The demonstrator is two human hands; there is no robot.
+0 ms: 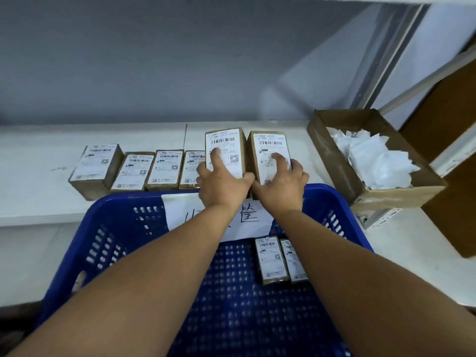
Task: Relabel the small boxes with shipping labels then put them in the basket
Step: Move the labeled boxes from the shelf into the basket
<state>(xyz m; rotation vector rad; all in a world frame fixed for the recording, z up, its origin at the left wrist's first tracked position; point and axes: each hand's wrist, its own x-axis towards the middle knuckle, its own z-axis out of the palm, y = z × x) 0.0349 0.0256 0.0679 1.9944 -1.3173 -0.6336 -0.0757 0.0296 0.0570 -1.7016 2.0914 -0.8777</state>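
Our left fingers (215, 157) wrap one labelled box (225, 153); right fingers (279, 161) wrap its neighbour (270, 148), both just beyond the blue basket (123, 222). Four more boxes (152, 168) line the tabletop (33, 176) left. Two boxes (271, 258) lie inside the basket.

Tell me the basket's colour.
Blue: the perforated plastic basket, with a white handwritten paper sign on its far wall, shows best in the head view.

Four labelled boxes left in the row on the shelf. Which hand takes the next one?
Probably left. The left hand already rests beside the row's nearest box; the right hand, on its own box, would have to cross over. Both hands are occupied now.
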